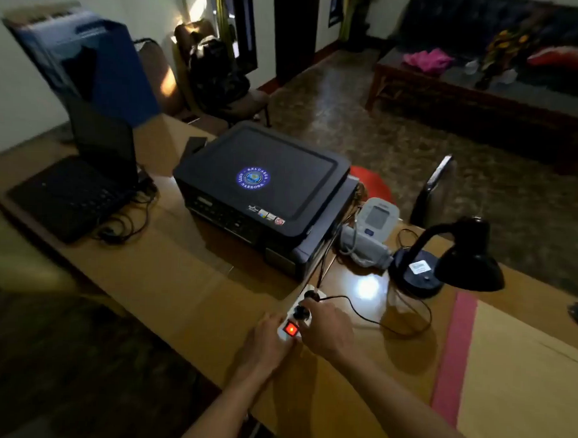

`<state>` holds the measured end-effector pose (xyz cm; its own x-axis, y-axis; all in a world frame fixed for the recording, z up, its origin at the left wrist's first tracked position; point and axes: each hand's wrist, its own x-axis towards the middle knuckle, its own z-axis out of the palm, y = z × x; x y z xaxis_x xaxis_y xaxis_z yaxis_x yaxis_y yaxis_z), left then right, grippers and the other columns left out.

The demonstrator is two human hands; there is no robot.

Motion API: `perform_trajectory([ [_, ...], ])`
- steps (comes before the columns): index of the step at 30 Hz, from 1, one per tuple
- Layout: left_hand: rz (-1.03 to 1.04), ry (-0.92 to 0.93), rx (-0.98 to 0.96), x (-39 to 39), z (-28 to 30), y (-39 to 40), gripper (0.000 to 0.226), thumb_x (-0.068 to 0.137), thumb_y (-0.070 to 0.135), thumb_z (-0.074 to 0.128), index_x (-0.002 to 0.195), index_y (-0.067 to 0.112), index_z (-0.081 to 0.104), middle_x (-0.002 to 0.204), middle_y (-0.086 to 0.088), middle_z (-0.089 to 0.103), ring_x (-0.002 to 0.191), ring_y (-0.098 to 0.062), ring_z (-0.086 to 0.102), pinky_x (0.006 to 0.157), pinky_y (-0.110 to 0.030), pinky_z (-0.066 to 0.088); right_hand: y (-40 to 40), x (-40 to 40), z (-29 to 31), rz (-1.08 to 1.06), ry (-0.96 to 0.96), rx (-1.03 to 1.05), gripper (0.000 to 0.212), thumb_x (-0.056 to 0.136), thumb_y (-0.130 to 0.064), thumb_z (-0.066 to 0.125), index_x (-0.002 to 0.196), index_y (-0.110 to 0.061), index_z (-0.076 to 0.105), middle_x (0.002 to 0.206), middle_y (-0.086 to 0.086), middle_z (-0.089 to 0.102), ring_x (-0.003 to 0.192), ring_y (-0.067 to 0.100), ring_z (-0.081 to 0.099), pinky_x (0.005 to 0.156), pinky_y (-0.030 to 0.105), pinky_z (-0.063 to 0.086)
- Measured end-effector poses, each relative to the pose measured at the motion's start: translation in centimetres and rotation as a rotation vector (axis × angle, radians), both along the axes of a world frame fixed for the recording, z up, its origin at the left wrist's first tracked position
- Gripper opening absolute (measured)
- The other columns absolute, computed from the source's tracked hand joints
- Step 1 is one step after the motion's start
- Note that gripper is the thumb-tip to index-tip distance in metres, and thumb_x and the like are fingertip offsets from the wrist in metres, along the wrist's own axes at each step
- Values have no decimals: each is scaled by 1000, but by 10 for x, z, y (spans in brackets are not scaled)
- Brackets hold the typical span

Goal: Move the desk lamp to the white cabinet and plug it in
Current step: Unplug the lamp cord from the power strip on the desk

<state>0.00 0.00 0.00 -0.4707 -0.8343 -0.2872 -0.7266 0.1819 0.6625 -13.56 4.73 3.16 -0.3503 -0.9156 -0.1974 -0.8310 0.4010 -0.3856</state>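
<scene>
Spanning the room's near side, the desk [180,280] carries a black printer [265,191], a laptop [85,185] to its left, and the lamp [443,257] at right, shade drooped over its base. Its cord [392,324] loops to the power strip [299,312]. The left hand [267,339] presses flat on the strip's end by the lit switch [291,329]; the right hand [326,328] pinches a black plug [300,311].
</scene>
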Motion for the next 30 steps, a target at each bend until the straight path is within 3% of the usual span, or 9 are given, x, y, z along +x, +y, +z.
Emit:
perform_trajectory([
  [5,62,36,23,-4,2,2,32,87,46,62,114,29,65,106,5,61,90,-13,58,71,-28,50,-12,-5,-12,97,103,81,30,93,-32,63,123,-27,62,110,2,72,81,14,67,65,22,47],
  [14,92,70,-13,-3,0,7,30,86,50,65,110,32,68,97,13,56,87,-5,54,60,-13,35,-25,-10,-20,185,117,121,32,91,-26,67,123,-22,62,115,5,70,92,18,68,78,30,54],
  [18,77,57,-54,-3,-2,11,31,88,50,62,106,27,70,95,10,65,84,-5,57,65,-15,40,-24,-12,-22,208,152,124,33,92,-27,65,125,-22,62,115,4,71,96,18,69,86,32,55],
  [20,91,59,-64,-3,-3,13,30,89,49,61,106,25,70,99,8,69,85,-4,59,72,-18,47,-24,-14,-23,211,160,115,32,93,-26,65,124,-21,63,115,3,71,96,17,69,86,32,55],
  [25,75,26,-137,-4,-3,16,27,91,45,60,109,25,69,100,6,71,86,-8,64,75,-23,51,-30,-19,-17,172,153,47,24,90,-25,67,114,-22,68,106,0,72,90,13,67,82,28,53],
  [30,38,-33,-161,-3,-5,15,31,94,45,56,114,24,66,102,3,71,89,-13,65,82,-33,53,-26,-25,-4,123,96,-18,20,89,-23,71,109,-23,71,101,-4,74,83,7,68,66,15,47],
])
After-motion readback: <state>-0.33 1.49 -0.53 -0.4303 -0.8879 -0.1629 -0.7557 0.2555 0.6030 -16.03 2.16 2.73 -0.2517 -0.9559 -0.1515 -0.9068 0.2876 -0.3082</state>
